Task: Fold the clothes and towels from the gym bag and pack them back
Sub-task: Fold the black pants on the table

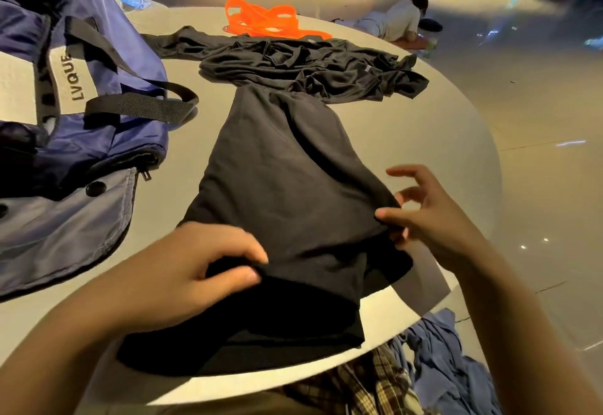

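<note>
Head view: left grip (208, 271) and right grip (421, 218) each pinch the near edge of the black garment (287, 179) spread mid-tabletop (440, 140), apparently to fold it; gym bag (81, 114) waits open at 9 o'clock.

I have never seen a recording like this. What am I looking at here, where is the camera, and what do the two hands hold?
There is no machine here. A person wears one wide-angle camera on the head, so you look forward and down at their own bare hands. In front is a round pale table. The left hand pinches the near edge of a dark, smooth garment that lies along the table. The right hand pinches its right edge, other fingers spread. Farther back lies a crumpled black shirt-like cloth, and behind that some bright orange straps. On the left sits an open blue gym bag with black handles. Blue cloth lies below the table edge.
</note>
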The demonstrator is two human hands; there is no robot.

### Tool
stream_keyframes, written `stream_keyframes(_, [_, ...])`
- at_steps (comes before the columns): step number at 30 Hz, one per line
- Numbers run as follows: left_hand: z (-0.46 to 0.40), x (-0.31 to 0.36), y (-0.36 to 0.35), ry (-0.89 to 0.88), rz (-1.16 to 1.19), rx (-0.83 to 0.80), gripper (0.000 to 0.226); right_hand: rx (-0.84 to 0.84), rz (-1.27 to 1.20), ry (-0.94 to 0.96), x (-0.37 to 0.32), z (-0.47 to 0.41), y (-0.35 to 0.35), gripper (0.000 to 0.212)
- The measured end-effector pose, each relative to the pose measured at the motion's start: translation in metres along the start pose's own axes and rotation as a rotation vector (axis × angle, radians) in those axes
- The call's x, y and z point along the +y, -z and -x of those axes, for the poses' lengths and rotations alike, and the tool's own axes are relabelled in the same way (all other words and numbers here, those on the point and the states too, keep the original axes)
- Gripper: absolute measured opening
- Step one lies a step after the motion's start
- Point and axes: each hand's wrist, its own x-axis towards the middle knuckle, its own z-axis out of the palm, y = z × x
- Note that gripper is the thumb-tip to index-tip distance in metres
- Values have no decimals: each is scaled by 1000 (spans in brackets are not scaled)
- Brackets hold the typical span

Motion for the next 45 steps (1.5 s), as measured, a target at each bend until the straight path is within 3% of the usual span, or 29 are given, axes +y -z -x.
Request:
stream_keyframes(2, [0,-2,-10,-13,-92,-138,24,-8,92,-47,12,7,-4,48])
stream_keyframes(6, [-3,1,-11,18,-47,-54,32,61,194,69,18,17,-5,44])
stream_keyframes(10, [-13,18,-38,-9,-254,-59,68,108,222,202,15,19,-7,41])
stream_keyframes(12, [-14,21,-55,-45,-329,-25,61,127,145,238,15,20,-6,41])
stream_keyframes(15, [-15,20,-60,-35,-291,109,32,6,103,300,21,32,-2,54])
stream_keyframes(18, [-16,17,-56,92,-71,215,27,-42,270,373,36,45,-3,72])
stream_keyframes(21, [-15,16,-47,174,160,265,29,133,374,354,46,44,-13,68])
stream_keyframes(25, [-13,24,-27,140,329,305,25,485,423,349,47,44,-22,40])
stream_keyframes(29, [-13,24,-19,77,313,238,25,648,537,247,54,40,-22,16])
stream_keyframes(34, [-14,24,-45,4,-48,-117,40,507,569,170,54,48,-1,32])
stream_keyframes(38, [-10,22,-45,54,-20,-50,50,359,485,310,35,60,10,38])
stream_keyframes(41, [-5,21,-47,23,-215,-68,58,198,597,286,27,41,0,49])
stream_keyframes(45, [-2,21,-51,-5,-266,7,28,265,570,267,20,22,-14,53])
